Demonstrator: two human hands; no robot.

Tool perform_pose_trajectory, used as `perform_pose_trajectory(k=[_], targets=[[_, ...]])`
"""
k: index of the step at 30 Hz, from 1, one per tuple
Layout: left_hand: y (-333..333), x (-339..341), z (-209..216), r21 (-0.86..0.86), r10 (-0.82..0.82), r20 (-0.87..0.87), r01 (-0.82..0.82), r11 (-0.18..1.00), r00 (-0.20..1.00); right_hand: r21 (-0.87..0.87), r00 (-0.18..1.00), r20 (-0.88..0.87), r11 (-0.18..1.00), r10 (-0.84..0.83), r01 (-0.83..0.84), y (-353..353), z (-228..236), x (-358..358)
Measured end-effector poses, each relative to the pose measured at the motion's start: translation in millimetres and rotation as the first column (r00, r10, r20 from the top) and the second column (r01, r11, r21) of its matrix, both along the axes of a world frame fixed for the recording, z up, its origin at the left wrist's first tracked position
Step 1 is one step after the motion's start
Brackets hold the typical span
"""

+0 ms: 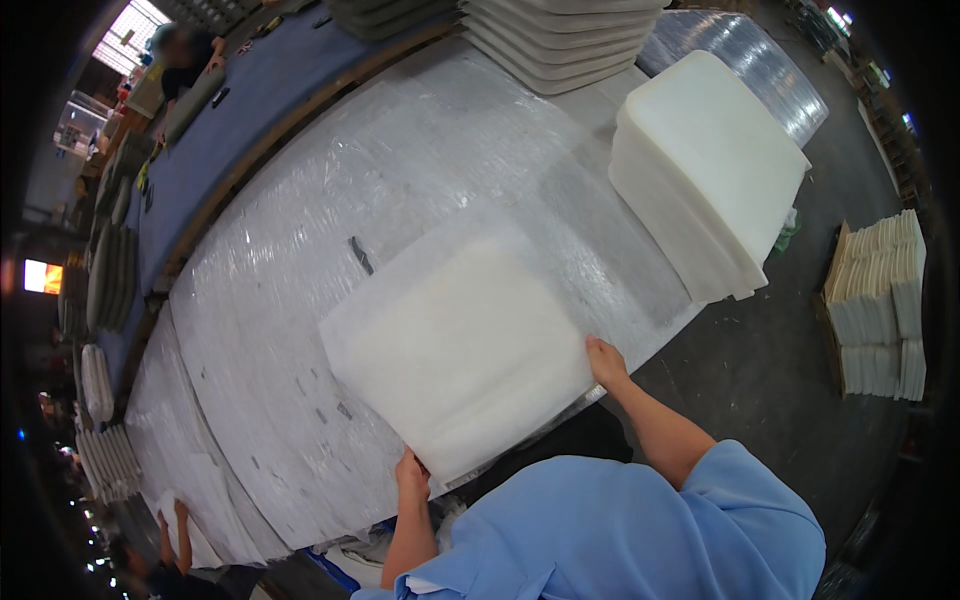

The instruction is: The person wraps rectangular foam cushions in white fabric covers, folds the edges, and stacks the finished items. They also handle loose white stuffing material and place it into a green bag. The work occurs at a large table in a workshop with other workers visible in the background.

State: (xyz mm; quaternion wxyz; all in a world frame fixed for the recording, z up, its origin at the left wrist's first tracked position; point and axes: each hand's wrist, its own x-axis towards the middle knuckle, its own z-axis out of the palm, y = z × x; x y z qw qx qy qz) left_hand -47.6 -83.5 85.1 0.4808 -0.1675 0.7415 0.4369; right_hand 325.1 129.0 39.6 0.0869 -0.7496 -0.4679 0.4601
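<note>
A white, soft-looking rectangular pad point(465, 345) lies on the plastic-covered table in front of me, in a thin, slightly see-through white cover or sheet that reaches past its far and left edges. My left hand point(411, 474) is closed on the near left corner. At the right corner, my right hand point(604, 362) grips the edge with its thumb on top. The fingers under the material are hidden. Faint creases run along the pad's near side.
Clear plastic film covers the worktable point(270, 300). White foam blocks point(710, 150) are stacked on its right; pale grey cushions point(565, 50) are piled at the far side. Beyond is a blue-topped table point(240, 130). Other people's hands point(178, 515) work at lower left. A loaded pallet point(880, 310) stands right.
</note>
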Motion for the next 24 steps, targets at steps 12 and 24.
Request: perform_pose_trajectory(k=[12, 24], targets=[[9, -48, -5, -0.151, -0.180, -0.238, 0.147, 0.978, 0.954, 0.166, 0.995, 0.045, 0.981, 0.091, -0.097, 68, 17, -7], [86, -94, -45, 0.190, 0.102, -0.256, -0.053, 0.980, 0.961, 0.249, 0.959, -0.280, 0.968, 0.049, 0.023, 136, -29, -73]])
